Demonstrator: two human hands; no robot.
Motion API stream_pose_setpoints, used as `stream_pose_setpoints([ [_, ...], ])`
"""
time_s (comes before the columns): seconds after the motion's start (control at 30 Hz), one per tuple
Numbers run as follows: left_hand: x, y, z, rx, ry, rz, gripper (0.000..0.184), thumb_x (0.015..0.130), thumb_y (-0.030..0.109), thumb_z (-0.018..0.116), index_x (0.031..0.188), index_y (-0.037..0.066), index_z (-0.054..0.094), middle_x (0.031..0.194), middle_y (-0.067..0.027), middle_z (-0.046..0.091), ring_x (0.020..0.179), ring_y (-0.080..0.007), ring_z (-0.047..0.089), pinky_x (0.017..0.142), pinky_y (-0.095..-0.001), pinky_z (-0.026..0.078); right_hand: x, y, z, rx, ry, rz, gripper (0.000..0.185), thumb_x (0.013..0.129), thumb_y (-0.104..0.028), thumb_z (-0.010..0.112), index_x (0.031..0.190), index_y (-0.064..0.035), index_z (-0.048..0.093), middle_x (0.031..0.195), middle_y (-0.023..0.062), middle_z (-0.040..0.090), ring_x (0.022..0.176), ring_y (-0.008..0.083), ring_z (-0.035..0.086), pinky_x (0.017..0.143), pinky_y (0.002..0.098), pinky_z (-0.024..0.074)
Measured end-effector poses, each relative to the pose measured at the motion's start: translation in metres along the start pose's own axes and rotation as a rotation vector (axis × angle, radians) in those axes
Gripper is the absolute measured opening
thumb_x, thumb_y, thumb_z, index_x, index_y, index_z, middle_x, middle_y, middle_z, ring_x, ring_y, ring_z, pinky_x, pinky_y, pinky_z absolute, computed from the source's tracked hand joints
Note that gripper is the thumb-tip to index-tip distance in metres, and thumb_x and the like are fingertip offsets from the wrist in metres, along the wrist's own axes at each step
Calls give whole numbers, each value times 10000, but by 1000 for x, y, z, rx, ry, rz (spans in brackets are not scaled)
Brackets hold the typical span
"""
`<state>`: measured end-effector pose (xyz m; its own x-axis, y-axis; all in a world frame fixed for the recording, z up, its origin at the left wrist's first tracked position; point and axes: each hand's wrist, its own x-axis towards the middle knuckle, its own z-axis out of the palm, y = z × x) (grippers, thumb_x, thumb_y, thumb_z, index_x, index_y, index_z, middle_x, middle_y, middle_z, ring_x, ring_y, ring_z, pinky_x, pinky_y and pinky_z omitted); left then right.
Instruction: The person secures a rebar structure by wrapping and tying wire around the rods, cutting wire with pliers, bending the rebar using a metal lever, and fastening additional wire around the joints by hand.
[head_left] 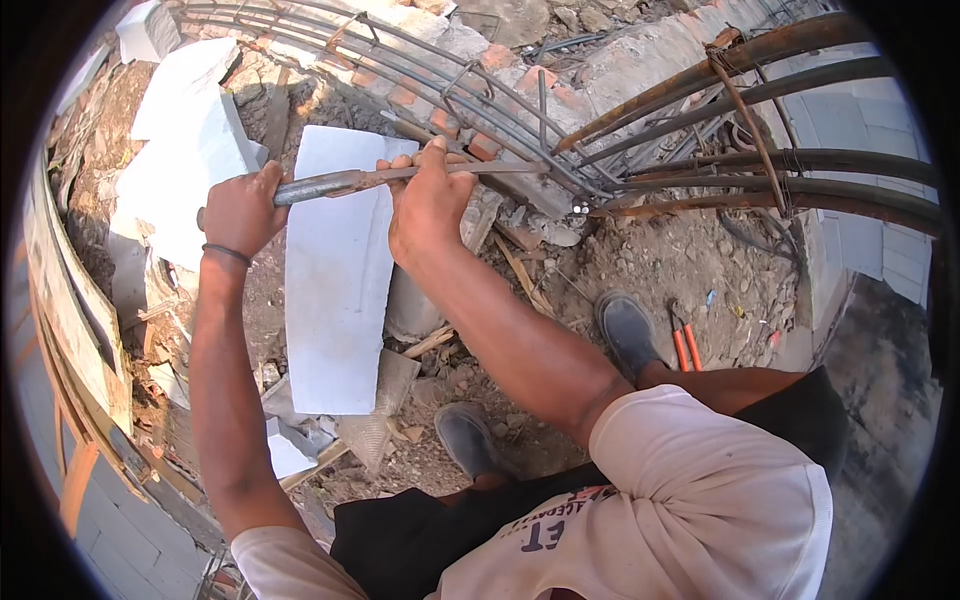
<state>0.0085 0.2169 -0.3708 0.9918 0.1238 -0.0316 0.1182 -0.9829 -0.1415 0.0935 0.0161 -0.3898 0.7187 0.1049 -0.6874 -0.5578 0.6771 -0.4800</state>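
My left hand (245,212) is wrapped round the grey tubular handle of a long metal tool (325,187). My right hand (432,205) grips the tool's thinner, rusty part, with the thumb on top. The narrow end points right, towards bundled rebar (540,165); whether they touch I cannot tell. Below the tool lies a long white foam-like panel (335,290). Pincers with orange-red handles (686,345) lie on the ground right of my shoes (630,330).
Rusty bars with tie loops (780,185) reach in from the right. Broken white slabs (185,160) lie at the left, beside wooden boards (85,320). Brick and concrete rubble (590,75) runs along the top. Loose soil (690,270) surrounds my feet.
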Motion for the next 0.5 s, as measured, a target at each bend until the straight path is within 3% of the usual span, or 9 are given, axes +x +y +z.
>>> stream_pose_setpoints([
  [0.13, 16, -8, -3, 0, -29, 34, 145, 821, 221, 678, 924, 141, 613, 706, -101, 683, 666, -322, 690, 611, -456, 543, 2, -2, 8, -14, 24, -12, 367, 1062, -208, 443, 1312, -45, 231, 1180, 122, 396, 855, 160, 536, 838, 422, 573],
  [0.33, -8, 8, -10, 48, -149, -43, 181, 828, 241, 678, 971, 142, 631, 731, -129, 694, 702, -337, 697, 655, -477, 559, -3, -4, -3, -39, -11, 39, 414, 1061, -203, 446, 1360, -53, 202, 1167, 126, 409, 821, 164, 546, 789, 411, 585],
  [0.47, -62, 46, -49, 23, -174, -130, 195, 862, 247, 667, 991, 103, 641, 746, -156, 693, 712, -353, 697, 659, -482, 562, -18, -10, -25, 19, -123, 141, 238, 1064, -226, 441, 1199, -77, 313, 949, 77, 465, 661, 178, 544, 703, 433, 606],
  [0.5, -80, 58, -66, -57, -194, -109, 208, 874, 251, 657, 999, 86, 631, 750, -178, 690, 721, -377, 693, 668, -501, 558, -22, -10, -29, 43, -106, 187, 185, 1067, -246, 442, 1093, -87, 353, 866, 53, 470, 623, 183, 547, 674, 445, 610],
])
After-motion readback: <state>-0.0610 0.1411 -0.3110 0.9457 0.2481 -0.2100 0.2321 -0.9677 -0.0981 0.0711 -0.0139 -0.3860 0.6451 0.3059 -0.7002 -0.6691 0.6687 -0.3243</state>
